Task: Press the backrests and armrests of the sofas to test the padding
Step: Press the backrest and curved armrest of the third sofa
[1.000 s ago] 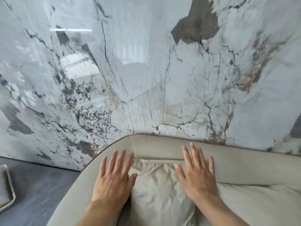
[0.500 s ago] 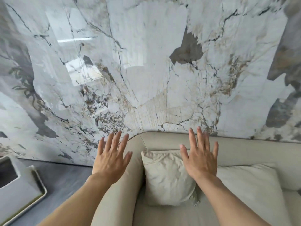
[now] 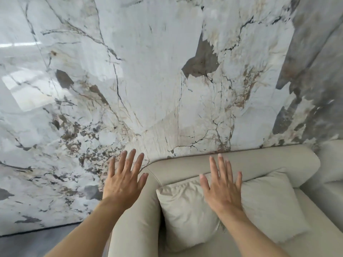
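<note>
A beige sofa stands against a marble wall; its backrest (image 3: 259,162) runs along the wall and its curved left armrest (image 3: 137,219) comes toward me. Two beige cushions lean on the backrest, a left cushion (image 3: 183,210) and a right cushion (image 3: 269,204). My left hand (image 3: 124,180) is raised with fingers spread, hovering left of the armrest's top corner and holding nothing. My right hand (image 3: 222,190) is also flat with fingers apart, over the gap between the two cushions, fingertips reaching the backrest. I cannot tell whether it touches the fabric.
The glossy marble wall (image 3: 167,80) fills the view behind the sofa. A second beige sofa piece (image 3: 332,164) adjoins at the far right. Dark grey floor (image 3: 27,243) shows at lower left beside the armrest.
Both hands have lifted off the armrest and cushion and pulled back. The view has drawn back and swung right, so more of the sofa shows and the tray at left has left the frame.
</note>
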Demonstrator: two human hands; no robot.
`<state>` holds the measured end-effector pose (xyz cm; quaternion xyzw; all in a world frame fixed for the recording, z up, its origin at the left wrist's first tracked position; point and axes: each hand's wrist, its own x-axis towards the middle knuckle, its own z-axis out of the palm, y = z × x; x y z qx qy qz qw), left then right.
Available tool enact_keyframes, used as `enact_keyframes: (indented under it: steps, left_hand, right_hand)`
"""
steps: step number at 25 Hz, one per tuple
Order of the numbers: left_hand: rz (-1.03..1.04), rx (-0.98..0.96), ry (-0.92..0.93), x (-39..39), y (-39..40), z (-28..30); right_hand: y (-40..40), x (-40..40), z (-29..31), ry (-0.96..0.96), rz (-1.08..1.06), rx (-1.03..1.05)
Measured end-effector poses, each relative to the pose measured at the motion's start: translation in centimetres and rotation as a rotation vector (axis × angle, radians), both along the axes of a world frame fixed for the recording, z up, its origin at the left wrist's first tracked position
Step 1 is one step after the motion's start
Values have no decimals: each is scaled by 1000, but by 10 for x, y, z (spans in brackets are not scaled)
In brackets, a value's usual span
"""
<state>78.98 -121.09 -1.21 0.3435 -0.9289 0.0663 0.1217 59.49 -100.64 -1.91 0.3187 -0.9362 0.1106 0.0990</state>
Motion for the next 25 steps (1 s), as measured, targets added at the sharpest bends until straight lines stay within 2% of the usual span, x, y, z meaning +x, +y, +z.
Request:
enact_keyframes:
  steps: [6, 11, 18, 21, 25]
  left_hand:
    - [-236, 15, -32, -12, -61, 4]
    - [-409, 44, -65, -25, -34, 20]
    - [-604, -20, -52, -20, -13, 18]
    - [-722, 17, -26, -26, -35, 14]
    - [-895, 12, -59, -27, -112, 4]
  right_hand:
    - [-15, 53, -1, -18, -231, 13]
    - [9, 76, 6, -13, -403, -3]
    - [46, 122, 7, -18, -622, -19]
    - [28, 147, 8, -30, -741, -1]
    - [-47, 194, -1, -43, -897, -23]
